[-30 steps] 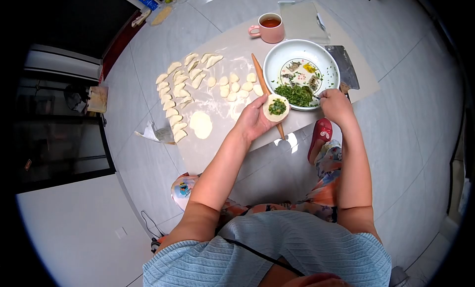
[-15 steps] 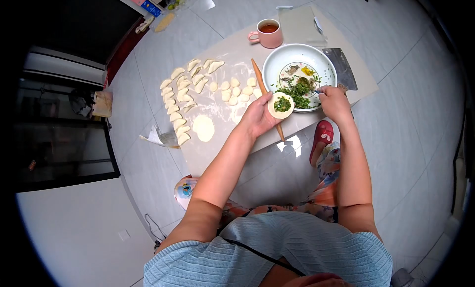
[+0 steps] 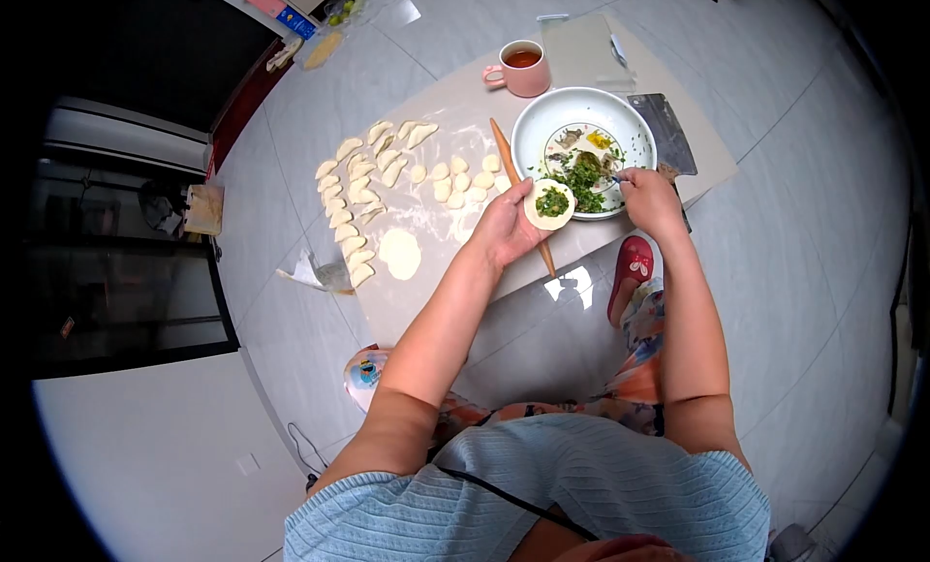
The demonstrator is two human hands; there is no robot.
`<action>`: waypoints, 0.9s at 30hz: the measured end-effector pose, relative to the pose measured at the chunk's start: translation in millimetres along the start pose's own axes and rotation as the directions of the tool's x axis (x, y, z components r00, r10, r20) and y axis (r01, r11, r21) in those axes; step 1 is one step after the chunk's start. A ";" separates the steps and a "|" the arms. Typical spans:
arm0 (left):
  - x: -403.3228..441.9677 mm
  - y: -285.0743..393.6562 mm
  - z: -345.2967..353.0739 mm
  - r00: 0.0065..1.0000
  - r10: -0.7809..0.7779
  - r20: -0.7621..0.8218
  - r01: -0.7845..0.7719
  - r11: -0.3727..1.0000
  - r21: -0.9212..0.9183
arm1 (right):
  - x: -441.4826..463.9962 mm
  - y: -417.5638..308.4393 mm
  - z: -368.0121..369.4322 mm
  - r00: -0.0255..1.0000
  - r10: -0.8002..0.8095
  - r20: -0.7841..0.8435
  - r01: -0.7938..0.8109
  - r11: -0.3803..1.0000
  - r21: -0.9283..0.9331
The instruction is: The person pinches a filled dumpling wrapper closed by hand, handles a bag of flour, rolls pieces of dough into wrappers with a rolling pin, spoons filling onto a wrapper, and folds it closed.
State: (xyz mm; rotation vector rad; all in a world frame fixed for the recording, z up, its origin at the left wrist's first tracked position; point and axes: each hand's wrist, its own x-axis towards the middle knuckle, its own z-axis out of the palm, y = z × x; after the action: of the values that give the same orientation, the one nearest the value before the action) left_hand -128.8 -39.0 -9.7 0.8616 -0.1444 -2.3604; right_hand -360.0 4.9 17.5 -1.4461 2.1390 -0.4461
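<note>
My left hand point(image 3: 506, 228) holds a round dough wrapper point(image 3: 535, 220) with chopped green filling point(image 3: 552, 202) on it, beside the near left rim of a white bowl point(image 3: 528, 121). Closed round the handle of a spoon point(image 3: 616, 178), my right hand point(image 3: 652, 202) is at the bowl's right side. The spoon's head is among the greens point(image 3: 584, 174) in the bowl. A wooden rolling pin point(image 3: 504, 147) lies left of the bowl and passes behind the wrapper. Small dough pieces point(image 3: 460, 182) and one flat dough round point(image 3: 399, 254) rest on the floured mat.
Rows of folded dumplings point(image 3: 337, 203) lie on the mat's left. A pink mug point(image 3: 526, 76) of brown liquid stands behind the bowl, near a clear lid-like sheet point(image 3: 581, 50). A cleaver point(image 3: 668, 131) lies at the right. A red slipper point(image 3: 635, 264) shows below the table edge.
The spoon has moved through the greens in the bowl, pulling them up and inward. My left hand with the wrapper has shifted slightly right. The whole view has tilted a little.
</note>
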 end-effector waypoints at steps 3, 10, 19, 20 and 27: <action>-1.6 0.3 2.0 1.000 -0.005 0.002 0.005 1.000 0.004 | -0.9 -5.2 -3.0 1.000 0.008 0.008 -0.008 1.000 -0.020; 1.1 2.9 4.7 1.000 0.001 -0.010 -0.001 1.000 0.021 | 3.5 -2.4 1.9 0.997 0.070 0.032 -0.071 0.997 0.016; 6.8 5.6 2.5 1.000 -0.003 0.007 0.003 1.000 -0.005 | 2.1 -5.3 1.1 0.998 0.068 0.014 -0.069 0.995 0.074; 7.2 5.8 3.3 1.000 0.000 0.001 0.000 1.000 0.001 | 3.4 -3.8 2.0 0.998 0.067 0.011 -0.068 0.995 0.074; 10.2 5.7 3.6 1.000 0.021 0.005 -0.021 1.000 -0.008 | 8.6 2.5 6.2 0.995 0.097 0.004 -0.097 0.993 0.068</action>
State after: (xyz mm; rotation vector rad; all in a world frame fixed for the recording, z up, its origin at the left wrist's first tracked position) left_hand -134.2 -49.9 -10.8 0.8469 -0.1455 -2.3418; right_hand -360.8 -2.1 9.2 -1.2986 2.1610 -0.4774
